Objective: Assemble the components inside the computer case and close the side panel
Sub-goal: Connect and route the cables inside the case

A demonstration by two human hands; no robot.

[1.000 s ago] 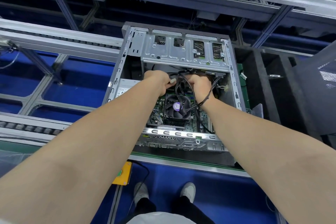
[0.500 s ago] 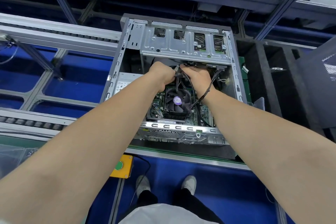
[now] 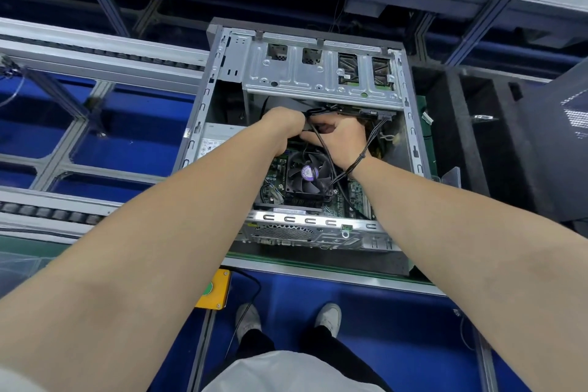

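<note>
**Both hands in the open case, on the cabling**

Computer case (image 3: pixel 219 73) lies on its side on the line, open face up, side panel off. Left hand (image 3: pixel 283 127) and right hand (image 3: pixel 342 140) meet mid-case, just near of the drive cage (image 3: pixel 318 76) and just far of the CPU fan (image 3: pixel 307 173).

Left: fist closed, fingers curled round the end of a black cable (image 3: pixel 322 144). That cable runs near-right across the right hand's thumb web toward the fan.

Right: thumb points left and touches the left hand; fingers reach under the drive cage, hidden. Can't tell if it grips anything. A second cable bundle (image 3: pixel 370 140) crosses that wrist.

Power supply (image 3: pixel 216 143) sits at the case's left wall. Yellow button box (image 3: pixel 214 291) hangs below the bench edge, near-left.
</note>
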